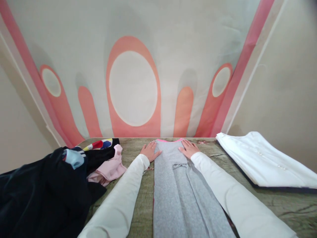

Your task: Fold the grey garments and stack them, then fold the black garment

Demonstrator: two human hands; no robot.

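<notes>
A grey knit garment (164,185) lies lengthwise on the table in front of me, one part folded over on its right side. Bright pink trim shows along its far edge. My left hand (150,152) rests flat at the far left corner of the garment, fingers stretched out and thumb on the cloth. At the opposite far corner, my right hand (189,149) lies flat too, its fingers spread on the fabric. Neither hand grips anything. Both wrists are covered by long white sleeves.
To the left is a loose heap of clothes: a large black garment (44,195), a pink piece (111,168) and a light blue piece (74,159). A folded white garment (267,162) lies at the right. The wood-patterned table (136,211) ends at a painted wall (170,43).
</notes>
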